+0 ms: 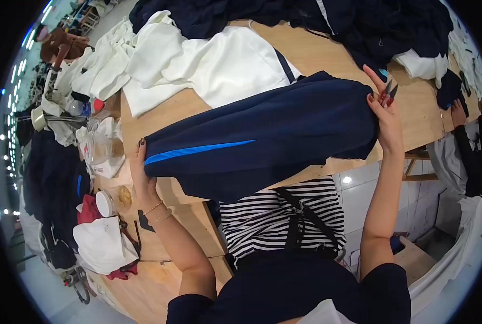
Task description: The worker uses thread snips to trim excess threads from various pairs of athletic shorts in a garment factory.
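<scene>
A navy garment piece (284, 124) with a bright blue pointed stripe (198, 151) is stretched between my two hands above the wooden table. My left hand (142, 170) grips its narrower left end, close to where the stripe is widest. At the wider right end, my right hand (386, 116) pinches the edge between thumb and fingers. Small thread snips (390, 92) are also tucked in that right hand, their pointed blades sticking up past the fingers. The fingers behind the cloth are hidden on both sides.
White garments (219, 65) lie beyond the cloth, with a dark navy heap (392, 27) at the far right. Clear plastic containers (98, 146) and a lidded jar (114, 201) stand at the left. Another person's hand (458, 113) rests at the right edge.
</scene>
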The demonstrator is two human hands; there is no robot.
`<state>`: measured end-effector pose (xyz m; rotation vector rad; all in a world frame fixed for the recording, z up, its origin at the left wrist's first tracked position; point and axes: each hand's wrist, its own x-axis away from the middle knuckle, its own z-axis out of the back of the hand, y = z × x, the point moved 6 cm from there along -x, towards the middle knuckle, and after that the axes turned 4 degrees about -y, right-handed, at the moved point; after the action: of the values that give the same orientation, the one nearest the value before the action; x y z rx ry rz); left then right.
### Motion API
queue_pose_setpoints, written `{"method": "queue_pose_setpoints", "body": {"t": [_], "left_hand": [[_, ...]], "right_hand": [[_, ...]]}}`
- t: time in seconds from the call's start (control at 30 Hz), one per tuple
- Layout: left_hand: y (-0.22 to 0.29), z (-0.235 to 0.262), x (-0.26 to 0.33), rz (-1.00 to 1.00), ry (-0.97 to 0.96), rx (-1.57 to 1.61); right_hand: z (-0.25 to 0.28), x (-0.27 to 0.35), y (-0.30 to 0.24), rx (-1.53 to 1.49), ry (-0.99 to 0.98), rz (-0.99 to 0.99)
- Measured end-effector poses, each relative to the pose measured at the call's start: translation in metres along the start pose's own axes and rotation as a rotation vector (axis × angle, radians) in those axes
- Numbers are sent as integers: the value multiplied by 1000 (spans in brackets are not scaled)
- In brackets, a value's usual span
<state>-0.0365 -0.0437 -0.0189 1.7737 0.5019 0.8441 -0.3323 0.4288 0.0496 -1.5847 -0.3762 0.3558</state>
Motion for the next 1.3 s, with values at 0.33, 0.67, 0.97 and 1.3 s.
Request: {"method": "queue_pose_setpoints", "body": {"t": [0.33, 0.67, 0.97, 1.3], "left_hand": [[18, -2, 26, -429, 9, 65], [6, -2, 34, -375, -19, 80], [-3, 15, 31, -349, -66, 84], [-14, -32, 44, -76, -251, -33]], "right_hand": [[44, 29, 27, -82, 72, 66], [49, 39, 30, -33, 86, 43], [46, 40, 32, -15, -6, 25], [59, 39, 43, 261, 11, -3]]}}
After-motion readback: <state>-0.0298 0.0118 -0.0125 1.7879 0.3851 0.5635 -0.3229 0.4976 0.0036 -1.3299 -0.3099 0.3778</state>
